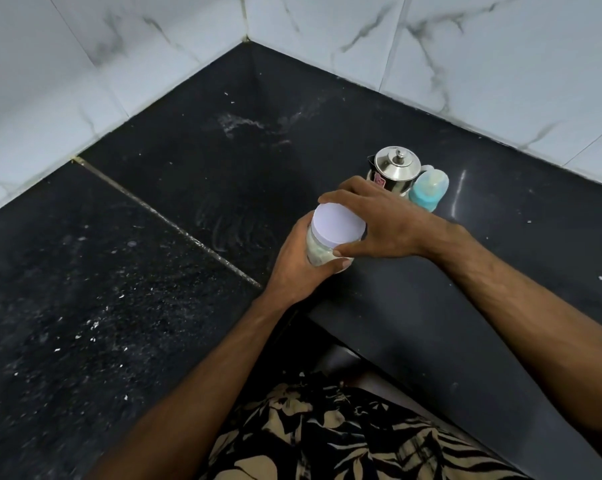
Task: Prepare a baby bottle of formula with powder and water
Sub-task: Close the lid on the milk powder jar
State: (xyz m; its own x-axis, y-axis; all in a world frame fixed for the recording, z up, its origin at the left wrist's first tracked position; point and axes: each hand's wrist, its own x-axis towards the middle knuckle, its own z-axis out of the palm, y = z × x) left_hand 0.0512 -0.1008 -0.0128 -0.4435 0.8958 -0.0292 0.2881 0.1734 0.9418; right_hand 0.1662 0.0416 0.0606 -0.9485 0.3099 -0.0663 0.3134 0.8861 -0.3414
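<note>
A person is holding a clear plastic jar (322,252) of pale, off-white powder above the near edge of a black stone counter (174,161), close to its inside corner. The left hand (297,263) is wrapping its fingers and thumb round the jar's body from the left and below, so only a strip of the see-through wall and the powder behind it is showing. The jar is wearing a flat, round white lid (339,225), and the right hand (379,220) is reaching over it, fingers curling along the far rim and thumb pressing the near side, clamping the lid. Just behind the right hand a small steel pot (398,171) with a knobbed lid is standing on the counter, and touching its right side is a light blue baby bottle (427,190) with a clear cap. White marble-patterned tiles (465,46) are lining the walls behind.
</note>
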